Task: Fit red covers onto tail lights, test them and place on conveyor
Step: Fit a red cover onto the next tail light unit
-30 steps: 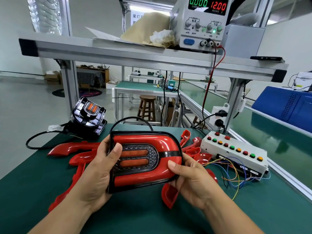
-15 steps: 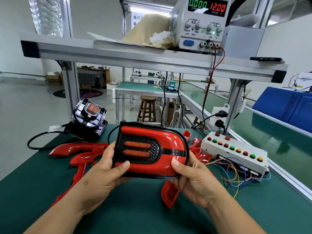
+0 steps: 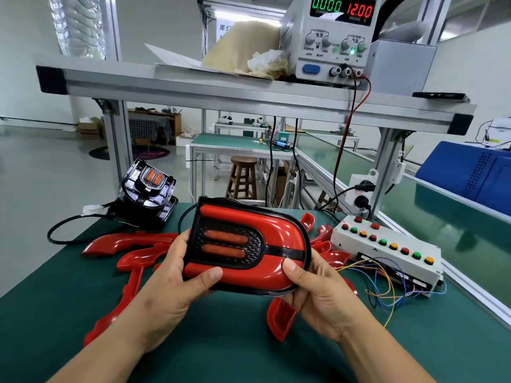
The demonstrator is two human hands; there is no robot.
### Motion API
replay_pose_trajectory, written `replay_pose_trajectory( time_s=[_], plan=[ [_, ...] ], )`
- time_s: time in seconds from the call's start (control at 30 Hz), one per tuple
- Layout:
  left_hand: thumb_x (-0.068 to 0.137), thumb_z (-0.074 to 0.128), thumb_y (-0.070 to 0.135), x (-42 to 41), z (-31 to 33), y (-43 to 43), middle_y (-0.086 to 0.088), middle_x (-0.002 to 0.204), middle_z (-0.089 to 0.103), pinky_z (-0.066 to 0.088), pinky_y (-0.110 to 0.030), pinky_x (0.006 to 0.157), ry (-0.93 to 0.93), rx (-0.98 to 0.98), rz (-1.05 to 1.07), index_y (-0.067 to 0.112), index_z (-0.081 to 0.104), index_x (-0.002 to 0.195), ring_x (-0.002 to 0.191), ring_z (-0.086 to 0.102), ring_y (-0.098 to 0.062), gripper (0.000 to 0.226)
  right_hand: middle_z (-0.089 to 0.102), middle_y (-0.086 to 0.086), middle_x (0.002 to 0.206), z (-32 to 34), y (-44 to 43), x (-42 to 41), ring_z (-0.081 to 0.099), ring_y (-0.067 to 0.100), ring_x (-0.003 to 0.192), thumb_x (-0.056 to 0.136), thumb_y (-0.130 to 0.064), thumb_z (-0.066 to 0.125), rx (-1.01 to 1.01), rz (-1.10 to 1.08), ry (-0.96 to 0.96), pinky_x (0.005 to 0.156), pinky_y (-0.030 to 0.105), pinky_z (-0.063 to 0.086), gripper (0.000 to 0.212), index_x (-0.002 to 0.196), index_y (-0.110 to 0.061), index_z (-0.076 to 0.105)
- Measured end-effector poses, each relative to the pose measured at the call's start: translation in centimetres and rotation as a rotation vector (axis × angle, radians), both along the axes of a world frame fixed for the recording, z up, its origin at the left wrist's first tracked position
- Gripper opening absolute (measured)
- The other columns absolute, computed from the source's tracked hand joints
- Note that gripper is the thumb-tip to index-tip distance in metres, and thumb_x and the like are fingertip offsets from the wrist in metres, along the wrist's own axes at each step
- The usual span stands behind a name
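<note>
The left hand (image 3: 171, 280) and right hand (image 3: 323, 294) clamp opposite ends of the tail light (image 3: 229, 244), lifted higher above the green surface (image 3: 221, 349) and tilted flatter than a second ago. Its red cover (image 3: 279, 236) looks seated; testing likely follows.

bright even light, sharp, wide-angle edge distortion

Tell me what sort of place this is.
Probably a factory assembly and test station: the left hand and right hand hold a tail light above loose red covers on the bench, a power supply reading 12.00 stands on the shelf, and a conveyor runs alongside.
</note>
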State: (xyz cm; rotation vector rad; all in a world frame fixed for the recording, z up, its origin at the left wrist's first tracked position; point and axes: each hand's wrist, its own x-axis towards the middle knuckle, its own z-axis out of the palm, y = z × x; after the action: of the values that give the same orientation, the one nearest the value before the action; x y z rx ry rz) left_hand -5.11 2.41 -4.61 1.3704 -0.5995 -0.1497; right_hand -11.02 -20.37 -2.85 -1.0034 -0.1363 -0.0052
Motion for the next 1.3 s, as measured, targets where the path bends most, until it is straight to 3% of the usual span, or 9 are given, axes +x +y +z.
replay_pose_trajectory(
  time_s=[0.33,0.53,0.7,0.77,0.87,1.03,1.13,1.3],
  plan=[
    [0.072,0.073,0.02,-0.3,0.6,-0.9,-0.006,0.122,0.069,0.058,-0.029,0.078,0.071,-0.121,0.006,0.028,0.051,0.13,0.11,0.068,-0.024,0.063,0.07,0.024,0.106,0.1,0.0,0.0,0.072,0.03,0.087,0.078,-0.003,0.066,-0.03,-0.049,-0.03,0.07,0.036,0.059,0.042,0.119,-0.002,0.059],
    [0.066,0.088,0.03,0.1,0.7,-0.7,-0.007,0.124,0.068,0.059,-0.033,0.08,0.111,-0.152,-0.009,0.036,0.058,0.124,0.111,0.068,-0.027,0.065,0.068,0.024,0.114,0.2,0.1,-0.1,0.071,0.032,0.093,0.077,-0.001,0.064,-0.021,-0.046,-0.046,0.075,0.038,0.06,0.042,0.119,-0.005,0.059],
    [0.083,0.071,0.039,-0.1,0.1,-0.9,0.003,0.132,0.064,0.056,-0.024,0.085,0.136,-0.103,-0.094,0.052,0.052,0.127,0.119,0.063,-0.017,0.05,0.064,0.027,0.119,0.1,0.0,0.1,0.067,0.036,0.101,0.078,0.0,0.066,0.019,-0.029,-0.003,0.086,0.045,0.058,0.046,0.122,-0.003,0.056],
    [0.091,0.062,0.035,-0.1,0.0,-0.6,0.005,0.138,0.06,0.054,-0.025,0.09,0.168,-0.1,-0.19,0.055,0.049,0.13,0.126,0.058,-0.017,0.046,0.064,0.028,0.119,0.0,-0.2,0.2,0.067,0.039,0.1,0.076,0.001,0.068,0.03,-0.039,0.025,0.082,0.047,0.059,0.05,0.123,-0.003,0.055],
    [0.09,0.061,0.032,0.0,0.1,0.1,0.005,0.143,0.055,0.052,-0.028,0.095,0.198,-0.084,-0.293,0.048,0.038,0.143,0.131,0.053,-0.019,0.061,0.067,0.027,0.113,0.0,-0.5,0.4,0.07,0.038,0.093,0.07,0.004,0.074,0.026,-0.054,0.054,0.069,0.042,0.06,0.046,0.113,-0.006,0.063],
    [0.09,0.053,0.013,0.5,0.3,0.4,-0.003,0.135,0.062,0.055,-0.029,0.088,0.097,-0.08,-0.181,0.035,0.059,0.133,0.124,0.06,-0.022,0.048,0.066,0.023,0.119,-0.4,-0.4,0.6,0.067,0.041,0.104,0.062,-0.002,0.085,-0.066,-0.026,0.052,0.076,0.047,0.058,0.068,0.122,-0.015,0.057],
    [0.088,0.056,0.014,0.6,0.7,0.2,-0.007,0.13,0.065,0.057,-0.029,0.085,0.079,-0.099,-0.153,0.031,0.064,0.128,0.12,0.062,-0.023,0.044,0.067,0.022,0.117,-0.6,-0.2,0.5,0.067,0.039,0.102,0.062,-0.003,0.085,-0.075,-0.02,0.034,0.072,0.043,0.059,0.061,0.116,-0.019,0.061],
    [0.081,0.061,0.016,0.6,0.7,-0.5,-0.008,0.122,0.07,0.058,-0.028,0.077,0.109,-0.154,-0.085,0.031,0.068,0.123,0.112,0.067,-0.021,0.044,0.067,0.022,0.116,-0.5,-0.1,0.4,0.068,0.04,0.101,0.069,0.001,0.077,-0.091,-0.093,0.016,0.068,0.04,0.06,0.064,0.126,-0.014,0.052]
  ],
)
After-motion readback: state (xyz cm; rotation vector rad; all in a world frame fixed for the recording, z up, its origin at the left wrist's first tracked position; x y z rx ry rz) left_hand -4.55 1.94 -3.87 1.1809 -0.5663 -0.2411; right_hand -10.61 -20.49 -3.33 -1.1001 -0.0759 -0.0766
